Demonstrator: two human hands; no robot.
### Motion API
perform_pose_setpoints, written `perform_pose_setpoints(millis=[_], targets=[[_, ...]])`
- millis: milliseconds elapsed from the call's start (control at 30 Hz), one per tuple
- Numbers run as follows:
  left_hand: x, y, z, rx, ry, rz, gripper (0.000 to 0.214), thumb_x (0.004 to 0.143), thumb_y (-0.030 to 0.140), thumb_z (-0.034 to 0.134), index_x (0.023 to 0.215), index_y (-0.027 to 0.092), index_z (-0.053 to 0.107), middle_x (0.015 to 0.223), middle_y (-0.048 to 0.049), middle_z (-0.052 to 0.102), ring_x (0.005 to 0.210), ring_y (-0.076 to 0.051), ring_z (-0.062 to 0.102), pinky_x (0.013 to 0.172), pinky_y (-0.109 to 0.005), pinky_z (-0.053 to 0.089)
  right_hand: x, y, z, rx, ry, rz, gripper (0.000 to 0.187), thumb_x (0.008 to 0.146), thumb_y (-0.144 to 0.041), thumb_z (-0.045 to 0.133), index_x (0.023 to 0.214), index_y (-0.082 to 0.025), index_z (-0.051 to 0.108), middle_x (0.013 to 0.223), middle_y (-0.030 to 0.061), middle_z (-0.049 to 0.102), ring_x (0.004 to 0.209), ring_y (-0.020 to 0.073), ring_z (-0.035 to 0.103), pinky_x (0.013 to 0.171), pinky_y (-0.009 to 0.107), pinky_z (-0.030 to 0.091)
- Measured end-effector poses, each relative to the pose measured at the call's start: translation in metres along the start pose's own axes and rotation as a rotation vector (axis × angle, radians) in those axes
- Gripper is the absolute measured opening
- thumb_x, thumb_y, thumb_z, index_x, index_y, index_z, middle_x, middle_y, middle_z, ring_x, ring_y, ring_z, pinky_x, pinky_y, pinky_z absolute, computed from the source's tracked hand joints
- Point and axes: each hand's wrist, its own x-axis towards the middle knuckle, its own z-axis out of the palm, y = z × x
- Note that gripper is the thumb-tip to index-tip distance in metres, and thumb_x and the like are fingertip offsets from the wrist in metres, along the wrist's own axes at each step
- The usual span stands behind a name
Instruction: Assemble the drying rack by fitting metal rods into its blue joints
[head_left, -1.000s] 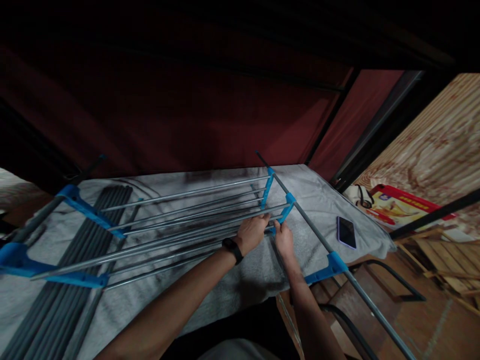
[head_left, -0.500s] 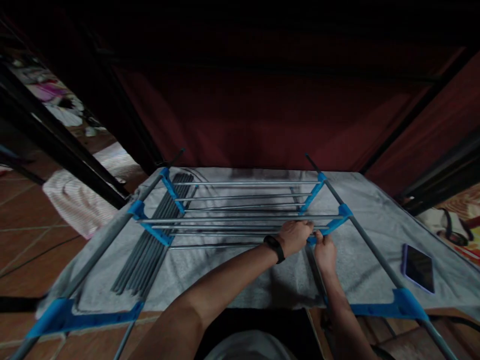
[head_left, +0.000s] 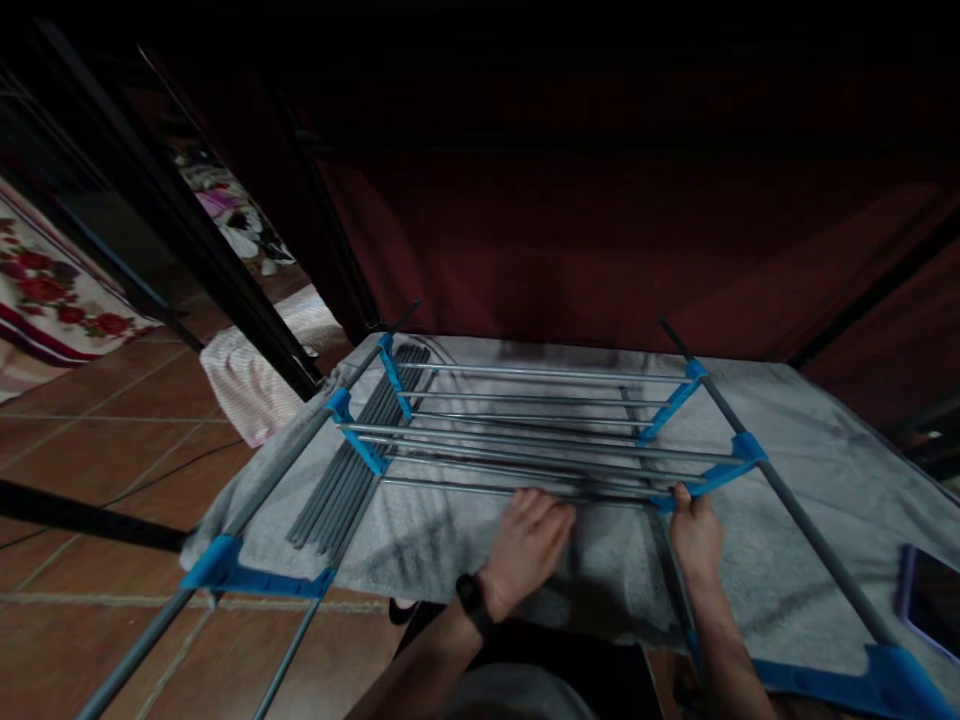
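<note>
The left hand (head_left: 531, 540) is at the near crossbar (head_left: 450, 486), its grip impossible to tell in this dimness, while the right hand (head_left: 696, 540) pinches a blue bracket (head_left: 709, 481); a slipping pinch could let the bracket tilt. The rack (head_left: 547, 443) stands over grey cloth (head_left: 450, 540), and lopsided pushing might skew it, straining the far bracket (head_left: 670, 408).

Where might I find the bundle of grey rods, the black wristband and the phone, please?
Bundle of grey rods (head_left: 335, 497): head view, toward the rods' near ends.
Black wristband (head_left: 472, 600): head view, middle of its visible band.
Phone (head_left: 934, 598): head view, its dark screen.
</note>
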Motion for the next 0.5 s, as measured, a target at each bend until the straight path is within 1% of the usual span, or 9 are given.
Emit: perform_pose_setpoints(millis=[67,100,167,200,233,300,367,433,500], targets=[[-0.04,-0.043,-0.015,0.007,0.135,-0.275,0.028,0.104,0.029,0.044,0.096,0.025,0.07,0.091,-0.0079,0.071,0.092,-0.025,0.066,0.088,-0.042,0.054,0.0,0.001,0.0,-0.009,-0.005,-0.002,0.054,0.099,-0.056,0.033,0.105,-0.012,0.065,0.094,0.0232,0.071,0.097,0.037,0.066,0.078,0.042,0.046],[-0.057,-0.067,-0.023,0.012,0.237,-0.408,0.028,0.104,0.03,0.043,0.093,0.024,0.069,0.091,-0.0089,0.07,0.093,-0.026,0.066,0.088,-0.043,0.055,0.0,0.001,0.0,-0.016,-0.008,-0.002,0.054,0.099,-0.056,0.034,0.104,-0.013,0.064,0.093,0.0224,0.071,0.096,0.0367,0.066,0.078,0.042,0.046],[-0.082,-0.116,-0.042,0.083,0.458,-0.641,0.025,0.101,0.028,0.042,0.096,0.019,0.065,0.097,-0.0113,0.068,0.1,-0.029,0.065,0.092,-0.047,0.054,0.0,0.0,-0.001,-0.028,-0.011,0.002,0.053,0.099,-0.056,0.034,0.105,-0.013,0.064,0.092,0.0211,0.071,0.096,0.0358,0.066,0.079,0.041,0.046],[-0.091,-0.139,-0.051,0.166,0.516,-0.735,0.019,0.096,0.025,0.047,0.101,0.017,0.064,0.101,-0.0132,0.067,0.105,-0.032,0.063,0.098,-0.05,0.051,0.0,0.0,-0.001,-0.033,-0.013,0.004,0.053,0.1,-0.056,0.034,0.105,-0.013,0.064,0.092,0.0209,0.071,0.096,0.0355,0.066,0.079,0.041,0.047],[-0.096,-0.16,-0.06,0.262,0.555,-0.822,0.023,0.091,0.021,0.051,0.109,0.014,0.063,0.107,-0.0162,0.066,0.111,-0.034,0.061,0.103,-0.053,0.048,-0.001,-0.001,-0.002,-0.038,-0.016,0.008,0.053,0.1,-0.056,0.034,0.106,-0.013,0.064,0.092,0.0211,0.071,0.096,0.0354,0.066,0.08,0.041,0.047],[-0.1,-0.195,-0.073,0.377,0.559,-0.946,0.036,0.083,0.017,0.056,0.118,0.009,0.058,0.114,-0.0203,0.063,0.118,-0.038,0.058,0.107,-0.055,0.044,-0.001,-0.003,-0.003,-0.04,-0.027,0.02,0.055,0.1,-0.056,0.033,0.108,-0.012,0.064,0.095,0.0224,0.071,0.097,0.0358,0.066,0.08,0.042,0.047],[-0.099,-0.219,-0.078,0.362,0.505,-0.98,0.039,0.082,0.015,0.058,0.121,0.011,0.056,0.111,-0.0168,0.062,0.115,-0.035,0.059,0.104,-0.051,0.046,-0.001,-0.004,-0.003,-0.034,-0.046,0.03,0.056,0.101,-0.057,0.032,0.111,-0.011,0.064,0.097,0.0235,0.072,0.099,0.0367,0.066,0.08,0.042,0.047],[-0.095,-0.232,-0.077,0.292,0.422,-0.97,0.034,0.084,0.014,0.059,0.118,0.015,0.055,0.105,-0.0116,0.063,0.108,-0.031,0.062,0.099,-0.044,0.048,-0.001,-0.004,-0.003,-0.028,-0.058,0.039,0.057,0.1,-0.058,0.032,0.112,-0.012,0.064,0.099,0.0243,0.072,0.101,0.038,0.066,0.08,0.042,0.047],[-0.092,-0.238,-0.074,0.251,0.368,-0.965,0.029,0.085,0.012,0.058,0.114,0.017,0.054,0.102,-0.0095,0.064,0.105,-0.028,0.063,0.094,-0.04,0.048,0.0,-0.004,-0.003,-0.031,-0.061,0.049,0.057,0.099,-0.057,0.033,0.11,-0.012,0.065,0.099,0.025,0.072,0.102,0.0394,0.066,0.079,0.042,0.047]])
